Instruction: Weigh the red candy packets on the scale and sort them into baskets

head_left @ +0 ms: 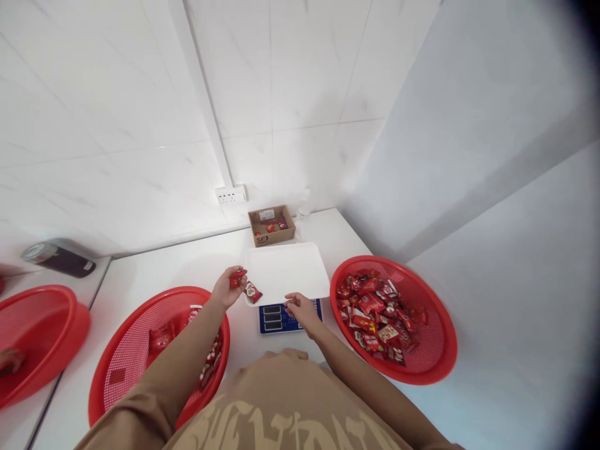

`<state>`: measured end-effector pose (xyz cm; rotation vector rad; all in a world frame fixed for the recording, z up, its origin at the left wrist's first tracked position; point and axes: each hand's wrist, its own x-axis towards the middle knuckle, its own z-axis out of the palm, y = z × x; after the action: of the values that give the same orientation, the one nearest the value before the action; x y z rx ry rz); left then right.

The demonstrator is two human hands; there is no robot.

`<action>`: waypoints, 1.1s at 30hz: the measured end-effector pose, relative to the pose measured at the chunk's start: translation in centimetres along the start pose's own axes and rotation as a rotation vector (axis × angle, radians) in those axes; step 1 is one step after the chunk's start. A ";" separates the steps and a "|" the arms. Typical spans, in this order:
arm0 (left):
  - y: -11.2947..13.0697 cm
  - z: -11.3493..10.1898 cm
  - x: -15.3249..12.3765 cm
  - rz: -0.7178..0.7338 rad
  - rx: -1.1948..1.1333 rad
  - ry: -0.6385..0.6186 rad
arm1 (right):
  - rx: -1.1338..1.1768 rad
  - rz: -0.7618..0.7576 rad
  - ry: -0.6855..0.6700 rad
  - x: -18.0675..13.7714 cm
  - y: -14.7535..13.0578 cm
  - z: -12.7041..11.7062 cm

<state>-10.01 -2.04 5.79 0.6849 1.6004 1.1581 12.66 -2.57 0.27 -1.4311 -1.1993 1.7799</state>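
My left hand [228,289] is closed on a small red snack packet [238,277] beside the left edge of the white scale tray [290,269]. Just by its fingertips, a dark red packet with white print [254,292] is at the tray's front left corner; I cannot tell whether the fingers touch it. My right hand [302,310] is at the tray's front edge, fingers bent and slightly apart with nothing visible in them. Below the tray shows the blue panel of the digital scale [274,318], partly covered by that hand.
A red basket [443,350] full of red packets stands right, another red basket [105,375] with packets left. Behind the tray is a cardboard box [276,237] holding packets. Far left are a red basin [70,350], another person's hand [10,360] and a dark cylinder [65,259].
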 end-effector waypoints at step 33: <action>-9.2 -21.1 -8.8 -0.170 1.225 0.331 | 0.006 -0.131 0.233 -3.6 -1.1 -9.7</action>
<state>-25.87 -20.43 1.60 1.0971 2.5626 0.0270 22.82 -2.25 2.60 -1.4747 -1.1373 1.4829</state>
